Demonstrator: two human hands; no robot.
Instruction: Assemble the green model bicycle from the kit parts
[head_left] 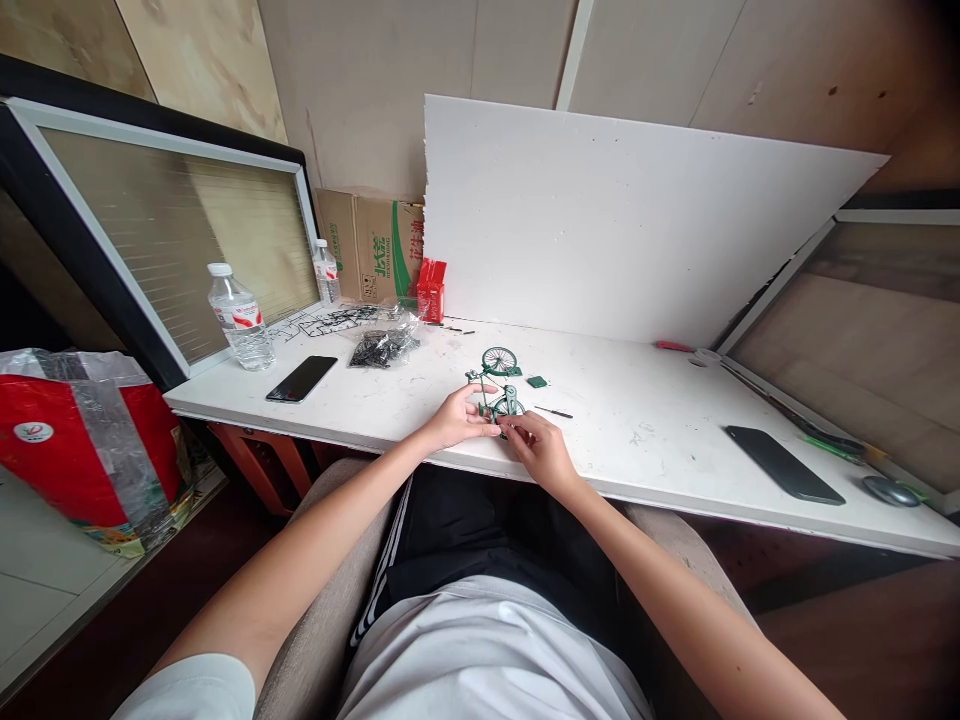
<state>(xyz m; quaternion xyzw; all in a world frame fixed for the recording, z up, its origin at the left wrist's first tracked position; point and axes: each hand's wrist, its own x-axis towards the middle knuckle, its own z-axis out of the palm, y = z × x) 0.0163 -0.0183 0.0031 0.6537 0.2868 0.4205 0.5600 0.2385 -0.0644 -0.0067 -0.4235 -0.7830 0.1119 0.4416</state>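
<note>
A small green model bicycle is at the desk's front edge between my hands, its spoked front wheel pointing away from me. My left hand grips the bicycle from the left, fingers around its frame. From the right, my right hand pinches at the rear wheel end; whether a small piece is between the fingertips is hidden. Just beyond the right hand lie a small flat green piece and a thin dark stick-like tool.
Left on the white desk are a phone, a water bottle and a bag of black parts. A red box stands behind. Rightward lie another phone and a mouse. A white board leans at the back.
</note>
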